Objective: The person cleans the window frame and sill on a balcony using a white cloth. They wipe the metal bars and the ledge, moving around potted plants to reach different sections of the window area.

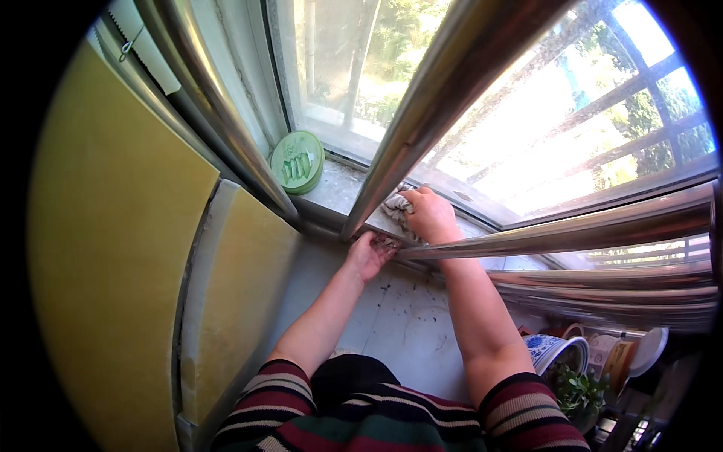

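Observation:
Between two shiny metal bars, my right hand (432, 214) grips a crumpled grey-and-white cloth (399, 207) against the window sill (333, 186). Lower and to the left, my left hand (370, 255) is palm up at the sill's near edge, fingers curled around something dark and crumpled that I cannot make out clearly. A round green tub (297, 162) with a printed lid stands on the sill at the left, by the window frame.
Metal bars (418, 113) cross in front of the window. Yellow panels (124, 237) rise on the left. Dark specks lie on the pale floor tiles (401, 322). At the lower right are a blue-and-white pot (545, 350), a leafy plant (579, 390) and other pots.

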Tool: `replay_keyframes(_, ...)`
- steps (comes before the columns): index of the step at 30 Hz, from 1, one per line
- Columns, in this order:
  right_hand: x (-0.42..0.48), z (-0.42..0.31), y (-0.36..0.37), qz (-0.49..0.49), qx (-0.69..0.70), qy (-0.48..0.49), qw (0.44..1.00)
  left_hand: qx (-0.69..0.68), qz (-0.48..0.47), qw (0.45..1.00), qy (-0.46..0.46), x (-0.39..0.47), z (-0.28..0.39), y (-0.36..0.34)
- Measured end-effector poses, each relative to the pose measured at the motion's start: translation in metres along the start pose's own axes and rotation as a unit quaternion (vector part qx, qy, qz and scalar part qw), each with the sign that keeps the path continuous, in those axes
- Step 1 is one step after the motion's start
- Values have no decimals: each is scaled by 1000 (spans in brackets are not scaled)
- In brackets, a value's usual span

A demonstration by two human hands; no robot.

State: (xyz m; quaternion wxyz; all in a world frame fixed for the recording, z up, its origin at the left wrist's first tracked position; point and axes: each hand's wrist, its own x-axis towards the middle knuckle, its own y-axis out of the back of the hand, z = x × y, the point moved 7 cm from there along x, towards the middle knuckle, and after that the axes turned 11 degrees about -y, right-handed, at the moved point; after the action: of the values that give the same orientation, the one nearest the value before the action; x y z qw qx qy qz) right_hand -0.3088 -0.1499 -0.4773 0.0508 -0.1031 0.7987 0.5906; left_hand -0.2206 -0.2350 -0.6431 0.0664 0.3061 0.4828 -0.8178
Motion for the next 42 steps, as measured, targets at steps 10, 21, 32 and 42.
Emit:
replay_keyframes(10,-11,16,-4,12,-35,-62,997,10,18,1000,-15,3,0,5)
replay_keyframes(21,-15,-13,-23,-216,48,109,969,-28,-25,999,-25,-12,7,-19)
replay_keyframes(32,-3,34,6,-36,-119,-164,979,-16,-17,1000,-16,0,-1,-2)
replay_keyframes(42,4,0,-2,27,-86,-31,995,-23,-7,999,-23,-2,6,4)
